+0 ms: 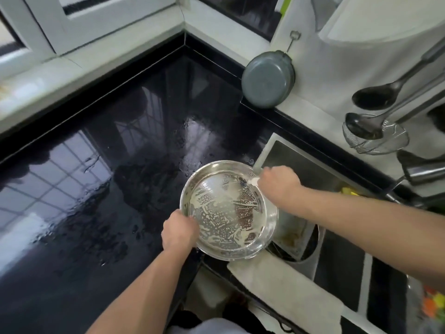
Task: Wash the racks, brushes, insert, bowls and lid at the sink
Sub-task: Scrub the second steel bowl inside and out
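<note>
The black surface (101, 184) is the largest thing here; it is wet and shiny and it fills the whole left side, with the sink (310, 174) cut into it at the right. I hold the steel bowl (228, 210) just at the corner between them, half over the surface and half over the sink edge, I think so that the foam can run down into the sink and not on the floor. The inside of the bowl is covered with white soap streaks, so I judge the scrubbing is in progress and the rinse is not yet done. My left hand (179, 231) grips the near rim, fingers curled around it, to keep the bowl steady and tilted toward me. My right hand (279, 183) is clamped on a small white scrubber (254, 181) at the far rim; it is mostly hidden under my fingers and I cannot tell what kind it is. A cloth (284, 285) lies on the front edge under the bowl. A grey pan (267, 79) hangs at the wall behind, and ladles (375, 95) with a wire skimmer (378, 138) hang at the right, well apart from my hands. Other ware sits in the sink below the bowl, which leaves little room there.
</note>
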`<state>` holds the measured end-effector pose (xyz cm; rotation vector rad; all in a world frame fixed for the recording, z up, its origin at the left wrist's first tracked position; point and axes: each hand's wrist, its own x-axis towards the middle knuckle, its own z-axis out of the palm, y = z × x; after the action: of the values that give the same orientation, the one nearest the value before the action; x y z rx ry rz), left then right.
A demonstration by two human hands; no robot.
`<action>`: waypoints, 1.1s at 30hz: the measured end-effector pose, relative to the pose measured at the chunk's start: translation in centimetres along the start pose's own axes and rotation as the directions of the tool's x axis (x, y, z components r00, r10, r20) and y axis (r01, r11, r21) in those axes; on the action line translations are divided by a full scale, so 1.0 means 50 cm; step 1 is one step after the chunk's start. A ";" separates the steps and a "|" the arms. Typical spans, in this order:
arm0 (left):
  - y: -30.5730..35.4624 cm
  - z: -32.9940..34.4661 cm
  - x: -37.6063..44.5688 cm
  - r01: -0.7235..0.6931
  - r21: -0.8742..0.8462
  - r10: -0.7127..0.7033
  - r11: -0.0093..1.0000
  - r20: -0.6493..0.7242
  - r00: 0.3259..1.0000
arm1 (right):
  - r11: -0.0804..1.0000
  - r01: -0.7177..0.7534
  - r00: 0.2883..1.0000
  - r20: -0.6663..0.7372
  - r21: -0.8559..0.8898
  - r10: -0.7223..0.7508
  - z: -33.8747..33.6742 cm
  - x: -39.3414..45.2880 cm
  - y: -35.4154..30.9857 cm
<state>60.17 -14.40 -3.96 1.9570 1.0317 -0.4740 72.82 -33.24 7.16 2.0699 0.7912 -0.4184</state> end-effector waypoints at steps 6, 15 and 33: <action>0.000 0.007 0.000 0.000 -0.030 -0.001 1.000 -0.033 0.999 | 0.948 0.089 0.968 0.199 0.305 -0.155 0.042 -0.146 -0.116; 0.006 0.007 -0.012 -0.005 -0.036 0.004 0.999 -0.041 0.999 | 0.896 -0.107 0.949 0.313 0.430 -0.037 0.007 -0.108 -0.047; -0.003 0.020 -0.005 0.033 -0.082 -0.037 0.996 -0.050 0.998 | 0.440 -0.148 0.980 0.191 0.886 -0.055 -0.041 -0.237 -0.285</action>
<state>59.93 -15.33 -4.44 1.8902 1.1027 -0.3966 54.50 -29.96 6.25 2.9643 0.3702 -1.2153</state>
